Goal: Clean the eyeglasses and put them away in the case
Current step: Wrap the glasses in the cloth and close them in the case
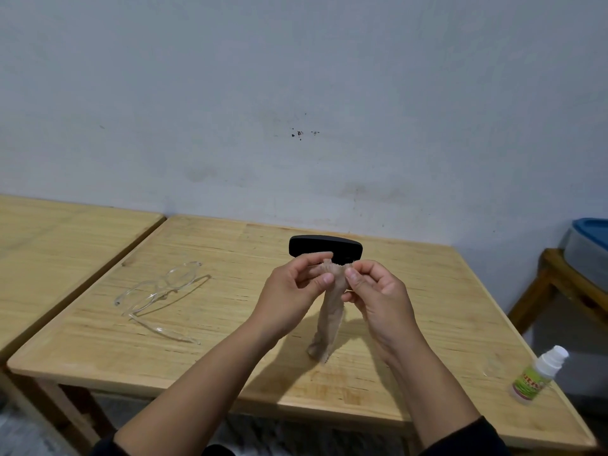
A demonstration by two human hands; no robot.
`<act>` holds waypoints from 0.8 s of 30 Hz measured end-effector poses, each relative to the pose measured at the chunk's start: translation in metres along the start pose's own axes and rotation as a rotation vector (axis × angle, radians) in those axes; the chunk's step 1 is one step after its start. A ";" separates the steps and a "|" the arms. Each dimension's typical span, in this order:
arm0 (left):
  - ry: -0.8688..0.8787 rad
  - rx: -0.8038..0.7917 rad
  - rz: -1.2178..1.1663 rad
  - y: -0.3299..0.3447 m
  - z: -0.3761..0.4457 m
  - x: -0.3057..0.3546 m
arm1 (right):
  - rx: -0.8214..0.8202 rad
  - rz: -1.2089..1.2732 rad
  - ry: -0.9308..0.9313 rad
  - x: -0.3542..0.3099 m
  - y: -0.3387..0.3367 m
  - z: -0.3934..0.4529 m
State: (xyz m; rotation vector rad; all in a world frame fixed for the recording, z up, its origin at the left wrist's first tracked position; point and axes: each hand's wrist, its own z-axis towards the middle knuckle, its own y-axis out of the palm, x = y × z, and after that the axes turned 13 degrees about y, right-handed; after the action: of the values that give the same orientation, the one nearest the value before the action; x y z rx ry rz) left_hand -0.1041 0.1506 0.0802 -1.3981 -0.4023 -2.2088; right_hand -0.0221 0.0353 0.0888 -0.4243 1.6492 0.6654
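A beige cleaning cloth [329, 317] hangs above the middle of the wooden table [230, 357]. My left hand [292, 291] and my right hand [378, 291] each pinch its top edge between thumb and fingers. Its lower end reaches down near the tabletop. Clear-framed eyeglasses [161, 294] lie on the table to the left of my hands, temples unfolded. A black eyeglass case [324, 246], lid closed, sits just behind my hands, partly hidden by my fingers.
A small spray bottle [538, 373] with a green label and white cap stands at the table's right front corner. A second wooden table [49, 258] adjoins on the left. At the far right is a stool [559, 284] bearing a blue-lidded container [589, 245].
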 end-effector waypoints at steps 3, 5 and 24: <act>0.014 -0.111 -0.038 0.002 0.001 0.003 | -0.050 0.007 0.006 -0.003 -0.002 -0.001; 0.027 -0.074 -0.057 0.003 0.003 0.004 | -0.036 0.011 0.002 -0.004 -0.002 -0.001; 0.068 -0.067 0.255 -0.023 0.009 0.023 | 0.153 0.126 -0.090 -0.042 -0.024 0.006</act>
State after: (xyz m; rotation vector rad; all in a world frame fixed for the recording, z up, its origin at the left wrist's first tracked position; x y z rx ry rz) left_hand -0.1179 0.1683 0.1052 -1.3233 -0.1192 -2.0704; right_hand 0.0053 0.0175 0.1245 -0.1794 1.6377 0.6365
